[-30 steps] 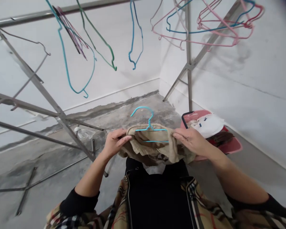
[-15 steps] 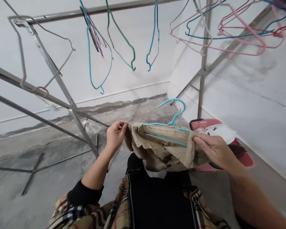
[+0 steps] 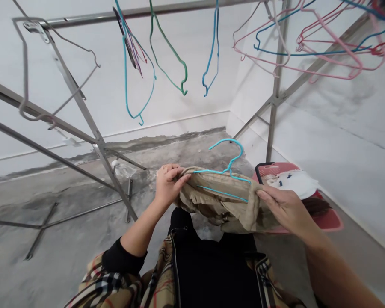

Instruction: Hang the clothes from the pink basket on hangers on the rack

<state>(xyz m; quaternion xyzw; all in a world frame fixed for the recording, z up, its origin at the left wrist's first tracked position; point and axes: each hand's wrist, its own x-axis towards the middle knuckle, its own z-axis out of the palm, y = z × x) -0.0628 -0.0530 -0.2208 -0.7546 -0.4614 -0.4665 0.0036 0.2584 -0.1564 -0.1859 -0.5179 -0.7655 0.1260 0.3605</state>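
Note:
Khaki trousers [image 3: 226, 207] hang between my two hands at waist height, their waistband stretched sideways. A light-blue hanger [image 3: 234, 159] sits inside the waistband, its hook standing up above the cloth and pointing left. My left hand [image 3: 169, 184] pinches the waistband's left end, close to the hanger's left shoulder. At the other end, my right hand [image 3: 280, 205] grips the waistband by its folded edge. Both hanger tips are covered by cloth. The lower part of the garment drops out of sight in front of my legs.
A metal drying rack [image 3: 167, 12] spans the top, carrying blue, green, grey and pink hangers [image 3: 308, 64]. Its crossed legs [image 3: 98, 143] stand at left and right. A pink basket [image 3: 335, 220] with clothes is on the floor at right, beside the white wall.
My left hand has moved right and closed more fully on the waistband, drawing it in around the hanger's left end. The hanger has shifted slightly left and down. My right hand keeps its grip.

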